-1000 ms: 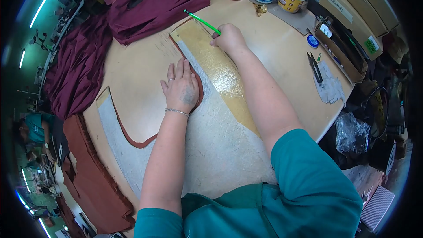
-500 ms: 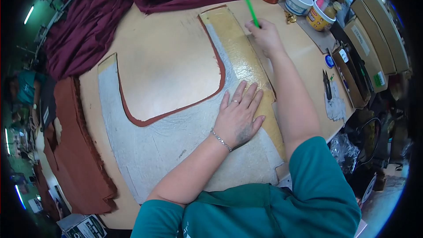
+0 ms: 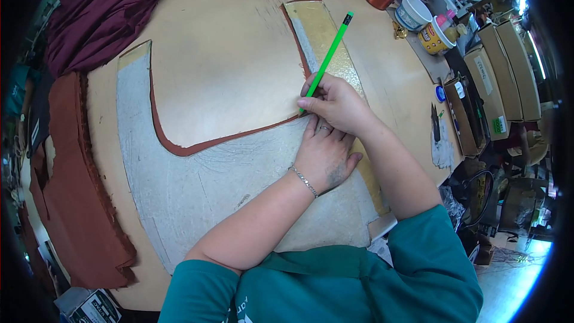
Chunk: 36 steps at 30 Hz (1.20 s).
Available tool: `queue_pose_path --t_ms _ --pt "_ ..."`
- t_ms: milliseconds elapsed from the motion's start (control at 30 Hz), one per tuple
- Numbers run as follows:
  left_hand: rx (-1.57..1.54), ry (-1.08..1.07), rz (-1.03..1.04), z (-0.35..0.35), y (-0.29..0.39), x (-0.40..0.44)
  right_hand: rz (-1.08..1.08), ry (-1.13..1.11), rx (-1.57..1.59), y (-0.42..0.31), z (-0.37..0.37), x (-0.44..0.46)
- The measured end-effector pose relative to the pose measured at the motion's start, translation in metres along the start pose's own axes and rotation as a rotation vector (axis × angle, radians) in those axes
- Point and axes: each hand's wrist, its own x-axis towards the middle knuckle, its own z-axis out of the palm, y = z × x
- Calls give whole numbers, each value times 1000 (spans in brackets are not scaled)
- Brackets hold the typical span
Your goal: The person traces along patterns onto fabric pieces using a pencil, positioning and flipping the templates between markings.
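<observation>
Grey-and-yellow pattern sheet [image 3: 239,170]: head view — lies flat on the pale counter [image 3: 227,66] right in front of the person, U-shaped cut-out facing away from the body.
Brown fabric edge [image 3: 206,146]: thin strip showing along the cut-out; cloth looks to be under the sheet, the rest hidden.
Left hand [image 3: 326,158]: palm down on the sheet's right side, fingers a little spread, pinching nothing; fingertips partly hidden behind the right hand.
Right hand [image 3: 338,104]: grip pinches the green pencil [image 3: 330,54] low down, between thumb and fingers.
Pencil tip: at the cut-out's edge, near where it turns up the right leg; can't tell if it touches.
Hold-down: I'd press straight down, close to the tip — sideways load could shear sheet off fabric.
Pencil pressure: light and even, angle constant, tip tight to the edge; soft cloth would likely drag if pushed hard.
Finger spacing: hands overlap in view, so left fingertips are best tucked back from the edge.
Surroundings: maroon cloth [image 3: 113,12] at far left, folded brown fabric [image 3: 78,191] left of the sheet, black snips [image 3: 436,122] well off right.
</observation>
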Motion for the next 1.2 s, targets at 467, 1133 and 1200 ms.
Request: queue_pose_path --t_ms 467,1133,1200 --pt "-91 44 -48 -2 3 0 -165 -87 -220 18 -59 79" --pt "-106 78 -61 -1 2 0 -103 124 266 -5 -40 47" --pt "-106 85 -55 0 2 0 19 87 212 -3 -29 25"
